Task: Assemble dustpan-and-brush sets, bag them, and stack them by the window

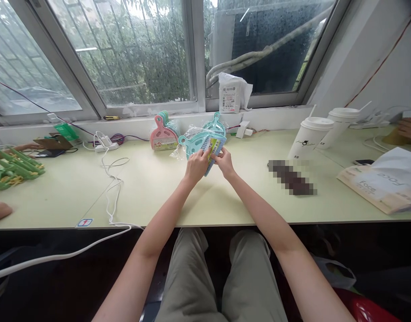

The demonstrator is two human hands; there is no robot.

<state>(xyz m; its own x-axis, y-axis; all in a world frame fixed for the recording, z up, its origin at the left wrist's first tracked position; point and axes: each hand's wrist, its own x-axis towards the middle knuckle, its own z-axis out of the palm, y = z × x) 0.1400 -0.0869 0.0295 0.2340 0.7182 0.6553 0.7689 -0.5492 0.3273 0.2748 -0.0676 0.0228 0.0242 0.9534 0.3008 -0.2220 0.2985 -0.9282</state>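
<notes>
Both hands hold a small turquoise dustpan and brush set (193,142) above the table, tilted, with its handle toward the upper left. Clear plastic film hangs around it, and a yellow label and pale bristles show on its right part. My left hand (197,165) is closed on the near side, fingers over the label. From the right, my right hand (224,162) pinches the edge of the set. Just behind stands another turquoise dustpan (217,124) in clear wrap. Left of it, a pink dustpan (163,134) stands in front of several green ones against the sill.
White cables (113,192) run across the table on the left, from a power strip (106,146). Two white cups (311,136) with straws, a blurred dark item (292,178) and a paper bag (386,181) lie right. Other people's hands (409,129) show at both sides.
</notes>
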